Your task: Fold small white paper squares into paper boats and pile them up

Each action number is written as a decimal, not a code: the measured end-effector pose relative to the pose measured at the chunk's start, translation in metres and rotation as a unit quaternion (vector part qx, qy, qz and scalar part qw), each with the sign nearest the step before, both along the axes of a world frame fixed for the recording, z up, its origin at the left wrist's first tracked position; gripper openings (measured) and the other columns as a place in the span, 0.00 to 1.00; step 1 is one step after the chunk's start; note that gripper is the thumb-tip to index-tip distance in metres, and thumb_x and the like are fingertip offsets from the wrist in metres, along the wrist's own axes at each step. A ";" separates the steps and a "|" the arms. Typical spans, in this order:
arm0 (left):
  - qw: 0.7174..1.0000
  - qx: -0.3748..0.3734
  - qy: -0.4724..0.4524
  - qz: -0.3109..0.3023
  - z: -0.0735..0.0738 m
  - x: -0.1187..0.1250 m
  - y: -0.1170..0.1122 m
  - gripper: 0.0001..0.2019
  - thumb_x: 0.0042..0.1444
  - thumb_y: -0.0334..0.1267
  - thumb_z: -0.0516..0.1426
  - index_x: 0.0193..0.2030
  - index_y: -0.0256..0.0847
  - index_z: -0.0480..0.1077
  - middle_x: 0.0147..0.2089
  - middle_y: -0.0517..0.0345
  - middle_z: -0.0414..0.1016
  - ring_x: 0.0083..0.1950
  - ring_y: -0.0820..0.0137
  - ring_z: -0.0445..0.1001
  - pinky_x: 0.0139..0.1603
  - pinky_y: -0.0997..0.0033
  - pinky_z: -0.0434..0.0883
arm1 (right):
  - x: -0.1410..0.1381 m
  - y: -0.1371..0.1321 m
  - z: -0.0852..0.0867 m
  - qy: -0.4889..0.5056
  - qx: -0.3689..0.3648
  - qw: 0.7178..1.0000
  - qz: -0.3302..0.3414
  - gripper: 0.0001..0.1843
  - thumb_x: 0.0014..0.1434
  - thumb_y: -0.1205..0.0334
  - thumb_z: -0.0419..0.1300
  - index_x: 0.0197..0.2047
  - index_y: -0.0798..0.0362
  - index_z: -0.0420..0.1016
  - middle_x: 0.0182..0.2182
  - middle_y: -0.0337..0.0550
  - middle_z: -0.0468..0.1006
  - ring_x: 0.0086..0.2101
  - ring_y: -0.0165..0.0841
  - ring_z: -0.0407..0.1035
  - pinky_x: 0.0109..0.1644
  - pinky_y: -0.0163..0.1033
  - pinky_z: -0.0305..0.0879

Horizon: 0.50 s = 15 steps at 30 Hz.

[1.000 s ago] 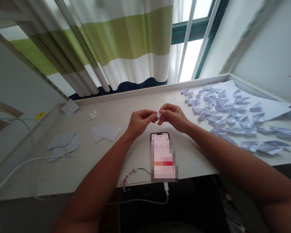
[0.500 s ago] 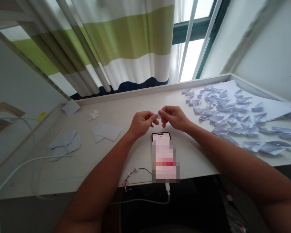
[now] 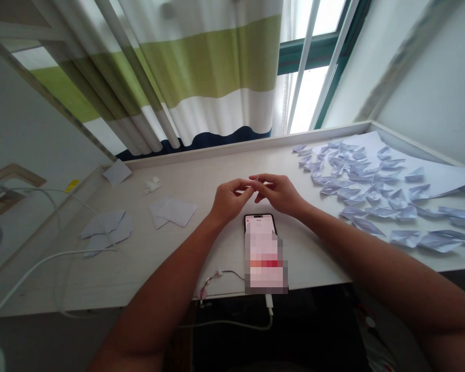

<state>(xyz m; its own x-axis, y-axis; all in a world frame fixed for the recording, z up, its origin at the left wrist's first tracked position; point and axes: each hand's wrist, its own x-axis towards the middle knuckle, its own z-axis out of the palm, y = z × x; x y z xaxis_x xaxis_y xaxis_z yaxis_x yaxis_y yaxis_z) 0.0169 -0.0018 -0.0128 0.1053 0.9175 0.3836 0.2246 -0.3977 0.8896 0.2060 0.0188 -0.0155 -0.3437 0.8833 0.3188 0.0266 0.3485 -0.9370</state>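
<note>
White paper scrap (image 3: 255, 180) pinched narrowly between left hand (image 3: 230, 201) and right hand (image 3: 279, 194). Paper boats (image 3: 356, 182) lie right of the right hand; phone (image 3: 259, 225) sits just below both hands.

Bright window (image 3: 306, 98) glare, warped edges

A smartphone (image 3: 259, 253) is placed on the bench (image 3: 194, 181). Just behind it, a small paper piece (image 3: 254, 181) is held between the fingers (image 3: 267, 178). To its right, folded paper boats (image 3: 405, 237) are spread, many of them on a large paper sheet (image 3: 437, 175). To its left, paper squares (image 3: 172, 212), a crumpled paper scrap (image 3: 152, 184) and folded sheets (image 3: 104, 230) are laid. A curtain (image 3: 209, 67) is hung well behind it, beyond the bench.
</note>
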 end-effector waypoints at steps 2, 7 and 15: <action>1.000 -0.006 0.003 -0.025 0.000 -0.002 0.001 0.13 0.63 0.47 0.68 0.45 0.41 0.87 0.40 0.51 0.89 0.39 0.64 0.86 0.41 0.67 0.82 | 0.001 0.001 -0.001 0.007 0.004 1.000 -0.002 0.34 0.62 0.30 0.71 0.53 0.54 0.85 0.35 0.43 0.84 0.29 0.37 0.83 0.35 0.44 0.82; 0.999 -0.022 0.000 -0.044 -0.001 -0.008 0.004 0.14 0.61 0.49 0.70 0.45 0.40 0.88 0.38 0.51 0.89 0.37 0.66 0.85 0.40 0.67 0.80 | 0.001 0.006 -0.006 0.037 0.014 0.999 0.010 0.31 0.61 0.31 0.72 0.46 0.52 0.84 0.32 0.41 0.84 0.27 0.34 0.80 0.33 0.42 0.80; 0.992 -0.057 -0.078 -0.083 0.006 -0.008 0.003 0.16 0.57 0.48 0.74 0.45 0.38 0.86 0.39 0.50 0.89 0.38 0.64 0.86 0.43 0.62 0.84 | 0.006 0.008 -0.003 0.012 0.037 0.999 0.037 0.26 0.66 0.34 0.70 0.44 0.51 0.87 0.33 0.43 0.85 0.27 0.32 0.77 0.34 0.43 0.80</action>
<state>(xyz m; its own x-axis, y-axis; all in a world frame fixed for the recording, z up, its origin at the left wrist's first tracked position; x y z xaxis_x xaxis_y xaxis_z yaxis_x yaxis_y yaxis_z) 0.0088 0.0016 -0.0070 0.2068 0.9305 0.3023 0.0211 -0.3131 0.9495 0.2116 0.0273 -0.0188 -0.3990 0.8290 0.3920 -0.0245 0.4177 -0.9082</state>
